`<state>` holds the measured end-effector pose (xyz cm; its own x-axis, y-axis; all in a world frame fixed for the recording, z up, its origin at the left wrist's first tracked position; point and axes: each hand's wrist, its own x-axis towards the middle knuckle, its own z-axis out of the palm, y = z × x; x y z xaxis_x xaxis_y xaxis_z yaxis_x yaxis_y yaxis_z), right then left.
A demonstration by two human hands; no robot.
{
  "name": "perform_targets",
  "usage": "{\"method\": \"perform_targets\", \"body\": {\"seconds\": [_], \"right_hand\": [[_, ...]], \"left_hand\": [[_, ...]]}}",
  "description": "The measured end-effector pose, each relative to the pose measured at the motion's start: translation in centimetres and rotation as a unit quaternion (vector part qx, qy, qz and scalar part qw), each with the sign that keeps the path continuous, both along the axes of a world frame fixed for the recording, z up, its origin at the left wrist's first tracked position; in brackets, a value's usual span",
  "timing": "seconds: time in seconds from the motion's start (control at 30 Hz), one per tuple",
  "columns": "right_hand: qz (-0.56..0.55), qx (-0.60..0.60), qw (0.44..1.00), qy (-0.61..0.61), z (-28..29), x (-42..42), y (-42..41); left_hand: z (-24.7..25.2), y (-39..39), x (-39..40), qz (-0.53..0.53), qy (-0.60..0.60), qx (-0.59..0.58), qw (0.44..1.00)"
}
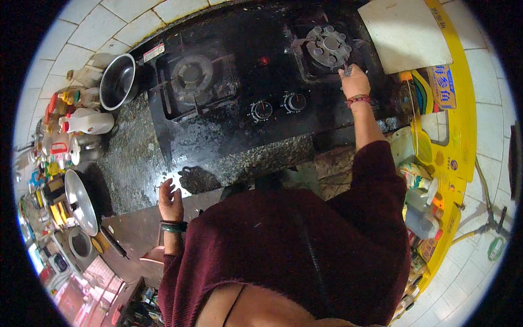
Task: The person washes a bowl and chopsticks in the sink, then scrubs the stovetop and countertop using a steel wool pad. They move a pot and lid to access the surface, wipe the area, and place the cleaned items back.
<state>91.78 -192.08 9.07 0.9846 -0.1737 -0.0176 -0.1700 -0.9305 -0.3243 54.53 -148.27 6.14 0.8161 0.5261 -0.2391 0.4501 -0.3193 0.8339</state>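
My right hand reaches over a black two-burner gas hob, at the front of the right burner. Its fingers are closed on a small dark grey wad that looks like a steel wool scourer, mostly covered by the hand. The wad is against or just above the burner's near edge; which one I cannot tell. My left hand is empty, fingers apart and slightly curled, by the front edge of the granite counter. Two control knobs sit at the hob's front, and the left burner is bare.
A metal bowl leans at the hob's left, beside several bottles. Nearer stands a pan with a metal lid, its handle jutting out. On the right are a pale board, yellow cardboard and a plastic jug.
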Motion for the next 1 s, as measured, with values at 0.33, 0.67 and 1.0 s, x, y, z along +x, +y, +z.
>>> {"method": "perform_targets", "body": {"seconds": [0.33, 0.67, 1.0], "right_hand": [[0.077, 0.108, 0.989, -0.063, 10.6, 11.0, -0.7], [0.155, 0.534, 0.830, -0.030, 18.7, 3.0, 11.0], [0.426, 0.383, 0.820, 0.008, 12.4, -16.2, 32.8]], "left_hand": [[2.2, -3.4, 0.7, -0.027, 0.002, -0.031, 0.999], [2.5, -2.4, -1.4, 0.019, -0.006, -0.060, 0.998], [7.8, 1.6, -3.2, 0.080, -0.241, -0.510, 0.822]]}}
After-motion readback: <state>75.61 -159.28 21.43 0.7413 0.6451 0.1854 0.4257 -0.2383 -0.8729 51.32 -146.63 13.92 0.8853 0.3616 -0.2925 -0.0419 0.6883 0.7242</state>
